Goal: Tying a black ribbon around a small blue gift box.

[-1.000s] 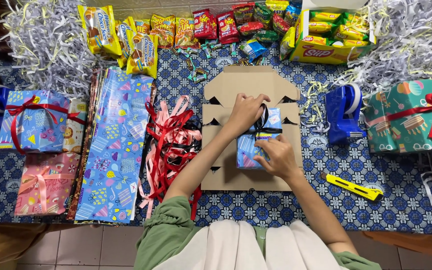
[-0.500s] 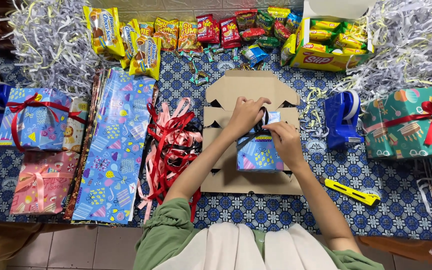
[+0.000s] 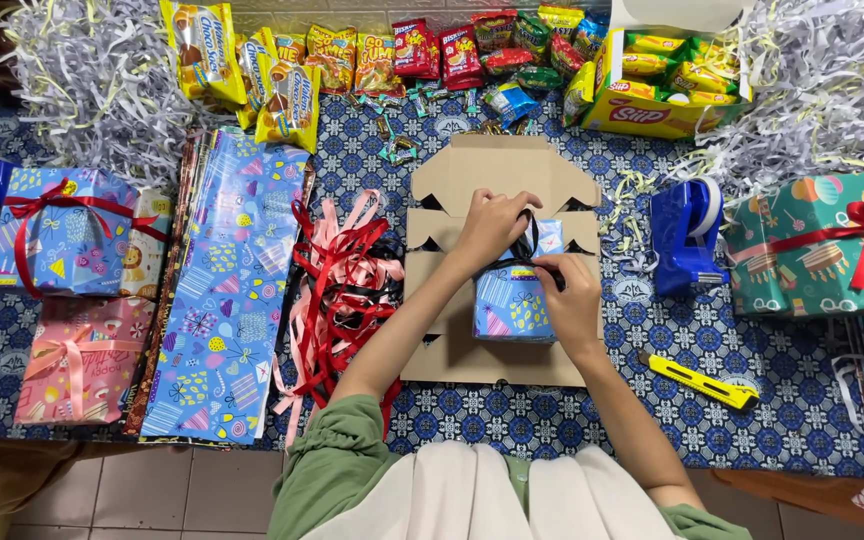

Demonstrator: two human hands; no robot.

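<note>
A small box in blue patterned wrapping paper (image 3: 512, 305) stands on a flattened brown cardboard sheet (image 3: 497, 170) in the middle of the table. A black ribbon (image 3: 530, 240) crosses its top. My left hand (image 3: 492, 225) rests on the box's upper left and pinches the ribbon there. My right hand (image 3: 569, 290) lies on the box's right side, its fingertips gripping the ribbon near the middle of the lid.
A tangle of red, pink and black ribbons (image 3: 337, 290) and sheets of blue wrapping paper (image 3: 227, 300) lie left. Wrapped gifts sit at far left (image 3: 62, 230) and right (image 3: 817, 245). A blue tape dispenser (image 3: 687, 235), a yellow utility knife (image 3: 697, 378), snack packets (image 3: 432, 50) and shredded paper (image 3: 92, 80) surround them.
My right hand moved from the lower part of the box up to the ribbon at its top. My left hand stayed on the box's upper left.
</note>
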